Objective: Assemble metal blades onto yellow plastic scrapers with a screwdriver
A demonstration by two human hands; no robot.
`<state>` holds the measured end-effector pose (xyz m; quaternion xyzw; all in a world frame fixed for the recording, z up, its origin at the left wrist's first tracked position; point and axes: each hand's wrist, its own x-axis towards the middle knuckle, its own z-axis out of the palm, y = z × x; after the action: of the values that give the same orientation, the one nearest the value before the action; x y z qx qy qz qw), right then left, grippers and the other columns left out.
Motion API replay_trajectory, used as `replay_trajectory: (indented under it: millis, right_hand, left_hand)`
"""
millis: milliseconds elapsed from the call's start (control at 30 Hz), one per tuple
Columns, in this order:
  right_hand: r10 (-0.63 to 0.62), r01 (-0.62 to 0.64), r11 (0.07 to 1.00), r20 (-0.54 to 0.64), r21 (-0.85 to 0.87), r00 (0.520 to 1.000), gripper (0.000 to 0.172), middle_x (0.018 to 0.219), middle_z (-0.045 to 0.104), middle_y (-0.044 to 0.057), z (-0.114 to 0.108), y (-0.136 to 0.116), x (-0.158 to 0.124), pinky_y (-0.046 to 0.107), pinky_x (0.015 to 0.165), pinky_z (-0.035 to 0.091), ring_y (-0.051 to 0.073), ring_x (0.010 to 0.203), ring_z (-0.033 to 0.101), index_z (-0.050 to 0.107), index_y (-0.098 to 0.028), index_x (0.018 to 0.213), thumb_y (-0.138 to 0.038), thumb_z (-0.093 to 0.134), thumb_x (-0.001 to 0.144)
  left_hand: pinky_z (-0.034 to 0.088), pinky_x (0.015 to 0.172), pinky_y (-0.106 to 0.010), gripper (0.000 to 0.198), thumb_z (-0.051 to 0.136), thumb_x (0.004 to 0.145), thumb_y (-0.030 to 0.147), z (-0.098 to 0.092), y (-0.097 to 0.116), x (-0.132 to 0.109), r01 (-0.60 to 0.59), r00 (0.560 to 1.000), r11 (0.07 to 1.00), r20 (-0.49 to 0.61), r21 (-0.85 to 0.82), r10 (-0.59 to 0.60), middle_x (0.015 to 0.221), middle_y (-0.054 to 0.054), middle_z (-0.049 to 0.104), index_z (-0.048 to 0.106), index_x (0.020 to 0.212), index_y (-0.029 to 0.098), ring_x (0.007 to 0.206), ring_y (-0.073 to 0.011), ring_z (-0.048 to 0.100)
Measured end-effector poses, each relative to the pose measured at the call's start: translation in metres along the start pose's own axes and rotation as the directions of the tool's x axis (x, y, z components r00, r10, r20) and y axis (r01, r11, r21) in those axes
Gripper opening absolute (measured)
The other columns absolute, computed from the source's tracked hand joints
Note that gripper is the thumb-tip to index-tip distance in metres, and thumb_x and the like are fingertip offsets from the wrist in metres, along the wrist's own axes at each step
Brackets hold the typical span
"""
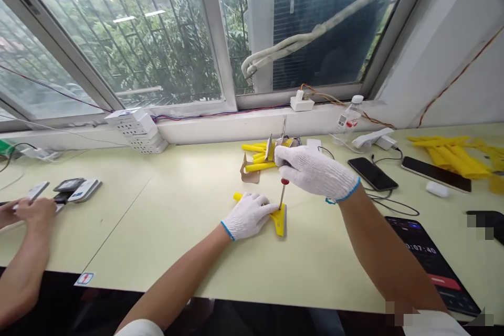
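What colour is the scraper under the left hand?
The scraper is mostly yellow, seen in the head view.

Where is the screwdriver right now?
In the head view, the screwdriver is just below and right of centre, gripped in the right hand, its tip at the yellow scraper that the left hand holds.

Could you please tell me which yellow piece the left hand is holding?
The scraper under the left hand, with the screwdriver at its head; the other yellow pieces lie farther back.
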<state>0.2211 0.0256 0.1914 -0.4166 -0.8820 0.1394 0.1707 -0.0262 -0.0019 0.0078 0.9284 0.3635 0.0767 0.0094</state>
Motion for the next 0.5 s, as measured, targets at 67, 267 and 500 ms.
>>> replay_trajectory:
  millis: [67, 267, 500]
  right_hand:
    - [-0.04, 0.04, 0.998, -0.002, 0.043, 0.999, 0.009, 0.09, 0.067, 0.005, -0.002, 0.002, -0.002, 0.024, 0.077, 0.031, 0.01, 0.08, 0.051, 0.056, -0.012, 0.088, -0.012, 0.048, 0.092]
    - [0.216, -0.261, 0.915, -0.174, -0.307, 0.961, 0.042, 0.091, 0.071, 0.011, 0.001, -0.001, 0.002, 0.032, 0.075, 0.038, 0.026, 0.084, 0.068, 0.067, -0.017, 0.106, -0.05, 0.042, 0.109]
    - [-0.062, 0.034, 0.85, -0.037, -0.525, 0.997, 0.034, 0.117, 0.072, 0.018, 0.017, 0.018, 0.001, 0.039, 0.075, 0.051, 0.031, 0.096, 0.074, 0.069, -0.01, 0.118, -0.015, 0.039, 0.103]
  left_hand:
    - [0.045, 0.092, -0.044, 0.042, 0.045, 0.113, 0.026, 0.002, 0.0, 0.0, 0.002, 1.0, 1.0, -0.001, -0.005, -0.002, 0.124, -0.008, 0.068, 0.061, 0.152, 0.034, 0.102, -0.026, 0.06]
    - [0.045, 0.091, -0.045, 0.047, 0.043, 0.112, 0.019, 0.007, -0.001, 0.002, 0.007, 1.0, 1.0, -0.026, 0.001, -0.007, 0.123, -0.009, 0.069, 0.059, 0.154, 0.035, 0.103, -0.0267, 0.061]
    - [0.046, 0.092, -0.046, 0.046, 0.044, 0.112, 0.019, 0.009, -0.004, 0.006, -0.014, 0.999, 1.0, -0.032, -0.004, 0.014, 0.123, -0.009, 0.07, 0.061, 0.152, 0.034, 0.105, -0.0282, 0.062]
